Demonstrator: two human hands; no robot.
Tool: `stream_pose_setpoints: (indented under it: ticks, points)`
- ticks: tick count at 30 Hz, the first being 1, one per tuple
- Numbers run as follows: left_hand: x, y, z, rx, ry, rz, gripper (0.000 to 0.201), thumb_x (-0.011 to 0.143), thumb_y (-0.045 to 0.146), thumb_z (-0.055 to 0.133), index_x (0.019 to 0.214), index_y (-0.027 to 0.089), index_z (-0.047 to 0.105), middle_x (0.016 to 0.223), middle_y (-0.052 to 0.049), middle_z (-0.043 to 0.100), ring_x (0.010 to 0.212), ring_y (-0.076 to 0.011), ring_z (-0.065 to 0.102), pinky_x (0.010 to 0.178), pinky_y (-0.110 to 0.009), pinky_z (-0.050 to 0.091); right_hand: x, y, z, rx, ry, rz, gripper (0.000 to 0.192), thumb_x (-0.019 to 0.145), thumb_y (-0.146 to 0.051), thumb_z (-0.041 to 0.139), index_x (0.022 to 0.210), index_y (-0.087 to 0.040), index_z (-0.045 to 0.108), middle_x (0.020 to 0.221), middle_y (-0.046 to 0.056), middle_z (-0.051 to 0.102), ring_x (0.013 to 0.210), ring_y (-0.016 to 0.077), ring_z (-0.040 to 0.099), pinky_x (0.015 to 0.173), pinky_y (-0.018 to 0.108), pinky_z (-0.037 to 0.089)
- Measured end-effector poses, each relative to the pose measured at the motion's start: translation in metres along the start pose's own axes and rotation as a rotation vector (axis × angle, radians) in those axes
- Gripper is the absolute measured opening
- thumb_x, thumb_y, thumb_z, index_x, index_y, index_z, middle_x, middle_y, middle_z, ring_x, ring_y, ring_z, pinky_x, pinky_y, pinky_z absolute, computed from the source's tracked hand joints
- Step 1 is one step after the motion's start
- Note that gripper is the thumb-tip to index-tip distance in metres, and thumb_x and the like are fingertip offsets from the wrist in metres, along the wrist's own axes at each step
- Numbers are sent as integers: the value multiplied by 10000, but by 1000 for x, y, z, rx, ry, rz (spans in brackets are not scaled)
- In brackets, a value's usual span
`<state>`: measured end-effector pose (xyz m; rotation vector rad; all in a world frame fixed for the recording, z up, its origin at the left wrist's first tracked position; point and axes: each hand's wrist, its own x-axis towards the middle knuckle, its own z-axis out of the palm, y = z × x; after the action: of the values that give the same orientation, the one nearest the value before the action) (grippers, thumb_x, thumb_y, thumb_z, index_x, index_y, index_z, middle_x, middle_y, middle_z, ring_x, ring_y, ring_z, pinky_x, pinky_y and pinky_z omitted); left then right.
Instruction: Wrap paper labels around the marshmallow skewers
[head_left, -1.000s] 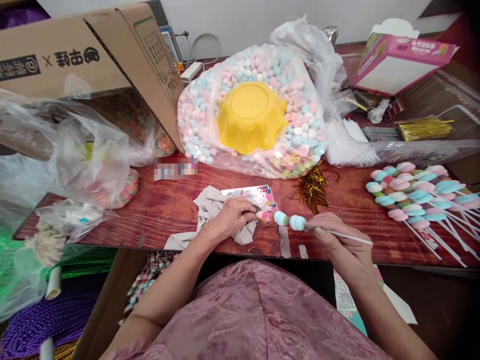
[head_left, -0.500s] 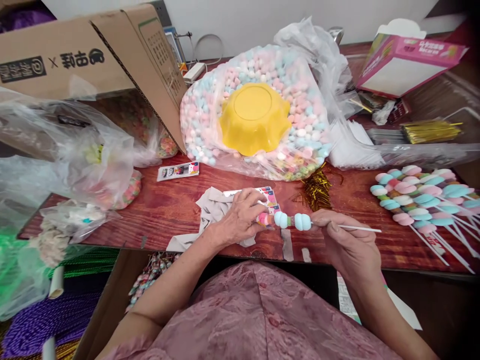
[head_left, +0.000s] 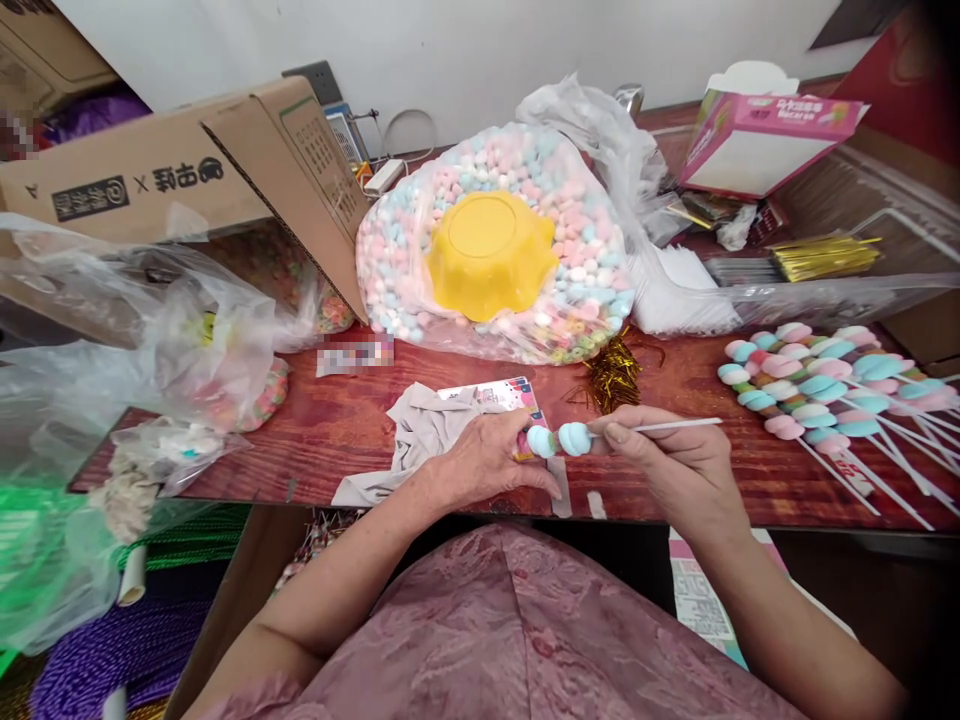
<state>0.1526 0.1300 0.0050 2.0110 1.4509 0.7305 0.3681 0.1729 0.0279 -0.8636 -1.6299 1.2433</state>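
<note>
My right hand (head_left: 675,460) grips a thin white stick (head_left: 675,425) that carries two pale blue marshmallows (head_left: 574,438) with small ring sweets between them. My left hand (head_left: 487,460) pinches a pink sweet at the stick's tip, resting on a grey cloth (head_left: 420,430) and a printed card (head_left: 502,393). Both hands meet above the front edge of the red-brown table (head_left: 337,420).
A clear bag of pastel marshmallows (head_left: 405,260) with an upturned yellow bowl (head_left: 487,250) on it lies behind. Finished skewers (head_left: 817,385) lie at right. Gold twist ties (head_left: 615,370), a pink box (head_left: 765,135), a cardboard box (head_left: 187,170) and plastic bags (head_left: 150,330) surround the table.
Both hands have shifted slightly left with the skewer. The left hand has closed further over the stick's tip, and the view has tilted upward.
</note>
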Motion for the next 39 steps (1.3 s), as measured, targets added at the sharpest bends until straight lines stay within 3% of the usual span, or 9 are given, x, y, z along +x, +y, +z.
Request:
stream_pose_setpoints:
  ticks: [3,9,12,15,19,27,32,36,39]
  points:
    - [0,-1,2,82,56,-52,565,610,629,809,833,186,539,734,43,554,646,-119,476,597,-245,325,-2,6,-4,16,88,6,152,839,-365,715,784,-235,769,698,19,707,628,148,640,616,270,526]
    - [2,2,6,84,-13,-21,472,668,543,818,812,187,542,715,46,553,641,-117,486,587,-243,329,-7,12,-2,81,-99,-61,149,873,-353,668,839,-253,773,753,33,706,716,180,637,654,317,516]
    - [2,2,7,56,-47,-18,465,651,504,843,807,188,540,715,47,569,650,-123,517,600,-241,353,-7,18,6,81,-119,-58,159,862,-356,675,816,-239,773,731,32,700,690,174,629,652,313,507]
    - [-1,0,6,68,-71,-17,489,648,483,852,889,187,546,792,18,620,721,-161,584,647,-261,409,-7,30,13,115,-17,41,201,851,-376,690,751,-215,756,662,20,682,627,151,614,614,278,499]
    - [-5,-2,6,59,-87,43,694,671,448,848,1206,201,481,1047,-62,671,951,-245,651,793,-330,486,-11,45,21,184,150,135,194,821,-381,727,738,-207,740,624,0,656,596,130,585,614,261,485]
    - [-3,-5,12,-10,-105,40,1033,635,457,867,1454,216,286,1207,-121,633,1079,-303,638,895,-398,498,-11,42,37,357,221,154,185,803,-364,750,695,-215,728,526,-31,565,508,100,479,552,245,411]
    - [-4,-3,10,-127,-177,-80,1190,573,541,872,1517,214,226,884,-12,665,850,-256,652,811,-380,498,-14,35,27,446,4,-65,152,866,-362,680,851,-249,781,617,13,609,658,161,545,648,309,447]
    - [-3,0,4,-165,-253,5,1254,549,594,861,1543,219,196,1167,-126,647,1041,-320,625,894,-446,488,-8,43,7,351,-145,-98,165,876,-369,665,879,-258,788,681,36,652,749,196,578,700,342,469]
    - [-3,6,-8,-73,-83,128,1125,576,611,840,1501,219,333,1368,-189,540,1239,-365,518,1037,-535,404,-5,54,2,348,-125,-37,156,857,-387,688,865,-268,789,729,35,684,766,197,605,721,344,491]
